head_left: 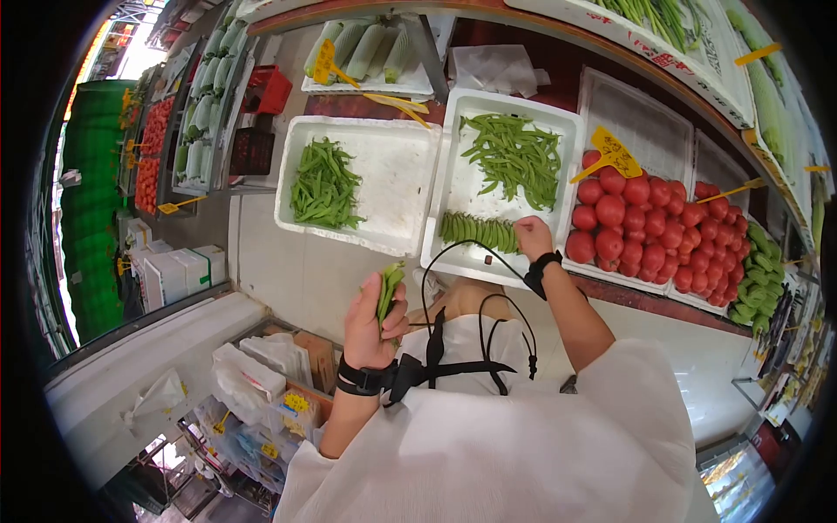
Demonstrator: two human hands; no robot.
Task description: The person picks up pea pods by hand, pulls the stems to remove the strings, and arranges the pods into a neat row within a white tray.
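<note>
from where i stand, everything hangs on the neat row of pods (478, 232) along the near end of the right white box (450, 187). the pods lie side by side, each with its long axis running roughly away from the person, while the row itself stretches left to right. the right hand (534, 237) is much the nearer of the two: it sits right at the row's right-hand end, fingers drawn together and bent down. whether a pod is pinched in there i can't tell — the fingertips are too small and partly hidden.

the left hand (373, 324) is wrapped around a bunch of green pods (390, 295), their tips poking up out of the grip and slanting away from the body. it hangs outside the boxes, nearer the body than the row and off to its left, so the row lies ahead and to the right of that bunch, well apart from it.

beyond the row, in the same box, a loose heap (514, 157) lies with pods pointing every which way. the left white box (392, 170) holds another heap (324, 185) against its left side, and tomatoes (645, 222) are piled just to the right of the right hand.
</note>
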